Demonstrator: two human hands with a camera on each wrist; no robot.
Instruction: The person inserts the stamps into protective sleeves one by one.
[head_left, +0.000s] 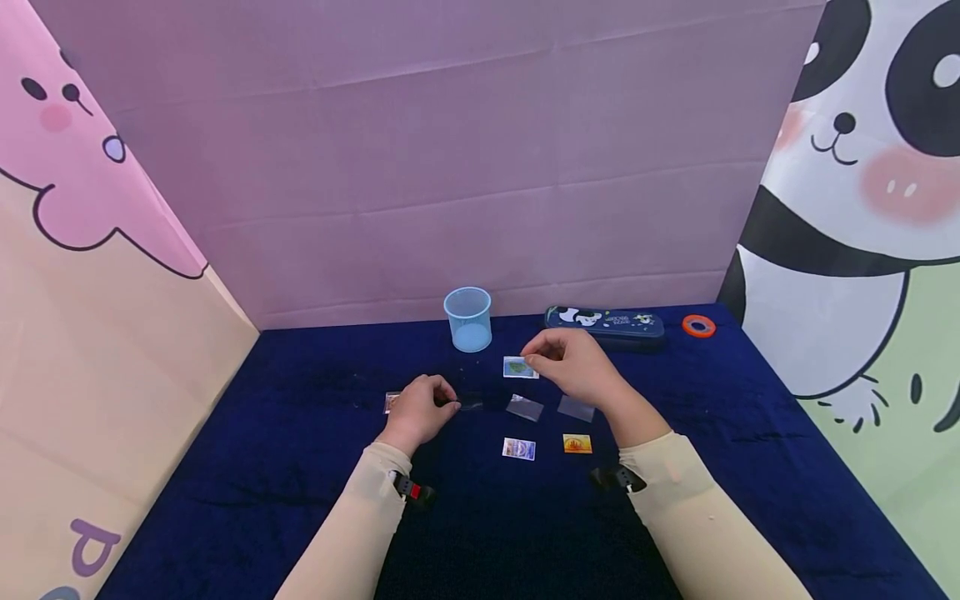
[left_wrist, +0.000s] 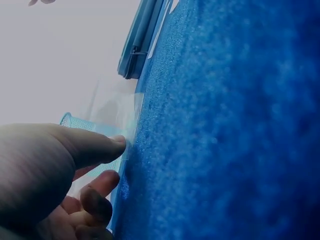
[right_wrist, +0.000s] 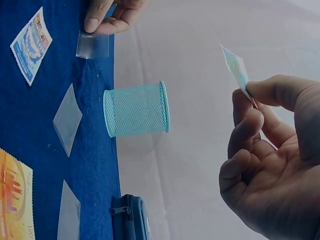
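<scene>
Between thumb and fingertips my right hand [head_left: 573,367] pinches a postage stamp [head_left: 519,367] with a green and pale blue print, held up off the cloth in the right wrist view. My left hand [head_left: 420,410] pinches a small clear plastic sleeve [right_wrist: 92,46] by its edge, low over the cloth. Two more clear sleeves [head_left: 524,407] [head_left: 576,408] lie between the hands. Nearer the front are a blue-violet stamp [head_left: 519,449] and an orange-yellow stamp [head_left: 577,443]. Another stamp [head_left: 391,402] is partly hidden behind the left hand.
A light blue mesh cup [head_left: 468,320] stands at the back of the dark blue cloth [head_left: 285,467]. Right of it lies a blue panda pencil case [head_left: 607,325], beyond the right hand. A red-orange roll of tape [head_left: 698,326] sits at the far right. Fabric walls enclose the back and sides.
</scene>
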